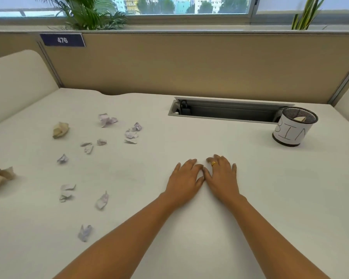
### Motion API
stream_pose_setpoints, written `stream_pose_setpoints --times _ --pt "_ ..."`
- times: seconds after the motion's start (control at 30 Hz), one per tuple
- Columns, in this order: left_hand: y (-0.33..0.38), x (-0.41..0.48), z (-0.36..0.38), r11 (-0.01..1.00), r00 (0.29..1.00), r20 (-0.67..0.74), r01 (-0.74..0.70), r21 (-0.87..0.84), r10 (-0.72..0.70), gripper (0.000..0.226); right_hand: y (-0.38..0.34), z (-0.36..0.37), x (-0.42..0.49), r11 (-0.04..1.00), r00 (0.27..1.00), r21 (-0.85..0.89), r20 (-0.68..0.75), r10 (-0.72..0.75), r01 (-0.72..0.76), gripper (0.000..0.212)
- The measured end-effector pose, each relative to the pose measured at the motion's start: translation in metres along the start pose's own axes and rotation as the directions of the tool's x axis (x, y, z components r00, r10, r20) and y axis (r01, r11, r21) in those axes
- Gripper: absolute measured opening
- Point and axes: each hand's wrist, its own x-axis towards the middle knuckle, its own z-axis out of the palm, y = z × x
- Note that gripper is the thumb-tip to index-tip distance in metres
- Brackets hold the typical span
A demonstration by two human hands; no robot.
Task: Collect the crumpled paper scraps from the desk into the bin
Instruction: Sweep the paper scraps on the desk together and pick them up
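White desk (189, 228), both hands flat on it, palms down, thumbs touching at the middle. Left hand (186, 179) empty, fingers spread loosely. Right hand (222, 177) empty too, fingers open, gold ring (214, 163) on one finger. Neither holds anything.

Scraps all lie left of the hands, none within touch. Nearest to the left hand: a white scrap (102, 201) down-left, another (67, 192) further left of that, and one (84, 232) beside the left forearm. Up-left of the hands, a loose cluster (132, 133) of three small pale pieces; beyond it a larger lilac-white scrap (107, 119). Between those and the near ones, small bits (88, 147) and a single piece (62, 159). Two tan wads sit furthest out: one (60, 129) far up-left, one (0, 178) at the far left edge, level with the hands.

Bin (293, 127) stands up-right of the right hand, well apart from it: black mesh cup wrapped in white paper lettered "BIN", upright, a tan scrap (300, 118) already showing inside.

Behind the hands, an open cable slot (230, 112) in the desk, touching or just beside the bin's left rim. Tan partition (189, 63) beyond, tag "476" (62, 40) at its upper left.
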Motion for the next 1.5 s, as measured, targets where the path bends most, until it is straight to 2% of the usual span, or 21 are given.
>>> stream_pose_setpoints --times 0.2,0.43,0.5,0.6,0.7,0.83,0.93,1.0,1.17,1.3,1.5 --pt "-0.056 -0.075 -0.043 0.991 0.975 -0.186 0.130 0.022 -0.123 0.037 -0.046 0.017 -0.035 0.995 0.993 0.027 0.072 -0.098 0.097 0.048" --pt "-0.138 -0.144 -0.099 0.917 0.839 -0.390 0.398 -0.035 -0.379 0.032 -0.116 0.043 -0.067 0.962 0.959 0.159 0.139 -0.246 0.224 0.053" --pt "-0.160 -0.159 -0.110 0.885 0.810 -0.387 0.465 -0.035 -0.441 0.034 -0.138 0.050 -0.075 0.947 0.942 0.213 0.186 -0.280 0.240 0.057" --pt "-0.185 -0.174 -0.116 0.851 0.816 -0.253 0.520 -0.070 -0.519 0.039 -0.169 0.060 -0.086 0.928 0.901 0.249 0.267 -0.341 0.277 0.063" --pt "-0.200 -0.185 -0.120 0.866 0.853 -0.149 0.494 -0.077 -0.500 0.042 -0.198 0.064 -0.095 0.907 0.850 0.286 0.345 -0.398 0.308 0.070" --pt "-0.207 -0.193 -0.123 0.899 0.895 -0.079 0.438 -0.026 -0.438 0.045 -0.222 0.065 -0.103 0.891 0.746 0.258 0.488 -0.453 0.372 0.077" --pt "-0.210 -0.195 -0.124 0.917 0.915 -0.083 0.398 0.019 -0.395 0.044 -0.231 0.063 -0.108 0.875 0.684 0.236 0.550 -0.480 0.424 0.074" --pt "-0.212 -0.196 -0.124 0.925 0.920 -0.114 0.379 0.020 -0.374 0.039 -0.236 0.062 -0.112 0.864 0.666 0.234 0.558 -0.494 0.445 0.069" --pt "-0.217 -0.199 -0.123 0.929 0.913 -0.177 0.370 -0.017 -0.367 0.034 -0.239 0.063 -0.122 0.851 0.674 0.198 0.535 -0.509 0.487 0.051" --pt "-0.220 -0.202 -0.121 0.934 0.909 -0.221 0.356 -0.028 -0.353 0.031 -0.236 0.065 -0.126 0.851 0.711 0.177 0.482 -0.512 0.494 0.031" --pt "-0.221 -0.204 -0.122 0.927 0.892 -0.263 0.373 -0.032 -0.368 0.027 -0.232 0.073 -0.134 0.846 0.764 0.164 0.369 -0.529 0.507 0.023"
